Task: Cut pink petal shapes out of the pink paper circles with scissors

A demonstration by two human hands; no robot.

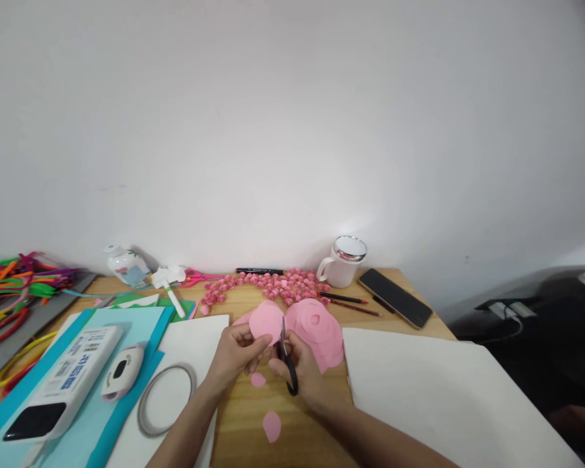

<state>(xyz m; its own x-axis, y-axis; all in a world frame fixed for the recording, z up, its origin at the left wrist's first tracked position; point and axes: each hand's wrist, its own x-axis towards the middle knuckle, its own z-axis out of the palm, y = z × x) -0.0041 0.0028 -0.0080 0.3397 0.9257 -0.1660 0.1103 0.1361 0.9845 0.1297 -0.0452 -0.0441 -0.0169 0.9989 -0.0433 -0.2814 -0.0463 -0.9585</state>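
Between thumb and fingers, my left hand (244,348) grips a round pink paper disc (266,320) by its lower edge. My right hand (299,367) is closed on black-handled scissors (288,364), whose blades point up at the disc's right edge. Beside the scissors lies a pile of pink paper rounds (329,331), with a spiral-looking one on top. Two small pink paper scraps lie on the wooden table below my hands, one close under the left fingers and a larger scrap (272,426) nearer me. Part of the scissor handles is hidden in my fingers.
Many small rolled pink paper roses (292,286) spread along the wall. A white mug (342,261), pencils and a phone (394,298) stand or lie at right. At left are a tape roll (146,416), a white device (68,380), blue paper and pipe cleaners (24,279).
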